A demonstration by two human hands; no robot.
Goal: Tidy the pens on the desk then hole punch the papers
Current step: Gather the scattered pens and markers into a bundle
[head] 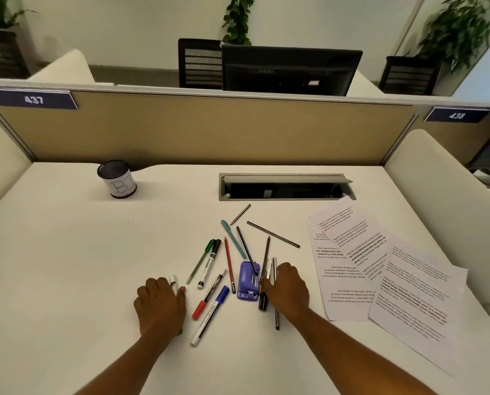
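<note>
the pens (223,269) and pencils lie scattered in the lower middle of the frame, fanned out and crossing each other, with a red-capped marker (208,295) and a blue-capped marker (209,315) nearest the viewer. among them sits the purple hole punch (248,282), a dark pencil (248,250) resting across its top. the left hand (159,305) lies over a white marker (174,283), fingers bent down on it; whether it has truly gripped it i cannot tell. the right hand (289,289) curls its fingers round a small bunch of pens (268,276) just right of the punch. the papers (380,277) sprawl loose and overlapping at the right. the pen cup (116,178) stands at upper left, well apart, nothing showing above its rim. so the tidying looks barely begun, and the punching is untouched.
</note>
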